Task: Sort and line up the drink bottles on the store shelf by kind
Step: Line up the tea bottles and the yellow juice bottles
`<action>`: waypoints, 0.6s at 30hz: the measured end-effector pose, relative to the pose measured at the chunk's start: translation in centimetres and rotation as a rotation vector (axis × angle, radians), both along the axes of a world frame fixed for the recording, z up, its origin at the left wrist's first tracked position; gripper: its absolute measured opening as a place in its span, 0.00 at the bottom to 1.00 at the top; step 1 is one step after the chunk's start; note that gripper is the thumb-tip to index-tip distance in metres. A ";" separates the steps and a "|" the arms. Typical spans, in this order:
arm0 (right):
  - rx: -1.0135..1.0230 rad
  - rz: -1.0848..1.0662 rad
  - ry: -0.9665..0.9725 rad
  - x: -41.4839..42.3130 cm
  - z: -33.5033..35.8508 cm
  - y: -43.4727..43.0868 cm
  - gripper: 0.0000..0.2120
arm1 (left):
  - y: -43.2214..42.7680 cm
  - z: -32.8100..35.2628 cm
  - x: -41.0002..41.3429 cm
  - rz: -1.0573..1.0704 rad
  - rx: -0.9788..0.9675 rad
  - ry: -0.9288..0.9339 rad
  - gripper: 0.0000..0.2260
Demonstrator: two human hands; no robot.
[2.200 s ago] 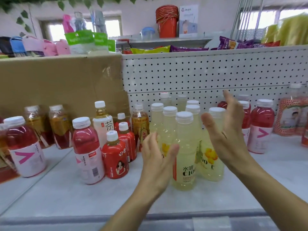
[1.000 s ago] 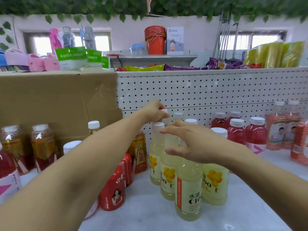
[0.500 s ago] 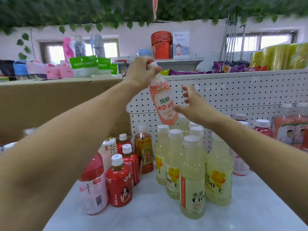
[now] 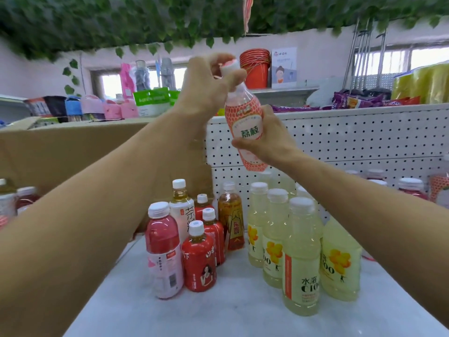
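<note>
Head view: left hand (image 4: 209, 88) raised high, fingers and thumb curled round the white cap and neck of the lychee bottle (image 4: 245, 128). Right hand (image 4: 266, 142) wraps the bottle's body from behind and the right, thumb across the lower label. Bottle in the air, tilted, cap toward the left, well above the shelf (image 4: 218, 312), in front of the white pegboard (image 4: 340, 142). Label is orange-pink net pattern with a white patch and green characters.

On the shelf below: a cluster of pale yellow bottles (image 4: 301, 254) at centre-right, white caps, upright, packed close. Left of them an amber bottle (image 4: 230, 222), then small red bottles (image 4: 199, 260), one white tea bottle (image 4: 182, 211) behind, and a pink bottle (image 4: 163, 249) at the front left, all upright and close together. More red-pink bottles (image 4: 410, 188) far right by the pegboard, partly hidden by the right forearm. Cardboard box (image 4: 73, 147) back left. Red buckets (image 4: 255, 66) on a farther shelf; green leaves (image 4: 121, 20) overhead.
</note>
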State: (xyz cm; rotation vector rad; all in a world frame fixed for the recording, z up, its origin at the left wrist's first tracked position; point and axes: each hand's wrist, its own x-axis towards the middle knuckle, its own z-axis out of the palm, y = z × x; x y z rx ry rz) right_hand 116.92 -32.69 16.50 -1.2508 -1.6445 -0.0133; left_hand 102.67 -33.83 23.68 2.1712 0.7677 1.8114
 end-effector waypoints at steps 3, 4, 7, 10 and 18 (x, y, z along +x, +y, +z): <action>0.023 0.066 0.060 -1.4 -0.5 -1.5 0.32 | -1.5 -0.1 -0.6 -0.011 0.054 -0.009 0.20; 0.013 0.089 0.076 -1.8 -1.0 -2.1 0.32 | -1.8 -0.5 -0.8 -0.036 0.040 -0.023 0.20; -0.064 0.153 0.136 -2.5 -3.5 -4.3 0.31 | -2.0 -2.4 -1.3 -0.158 -0.078 -0.055 0.16; -0.138 0.155 0.192 -2.6 -6.2 -6.4 0.29 | -1.2 -4.7 -1.9 -0.189 -0.211 -0.065 0.19; -0.220 0.193 0.290 -2.6 -12.0 -10.9 0.25 | 2.3 -10.8 -6.5 0.076 -0.350 0.316 0.13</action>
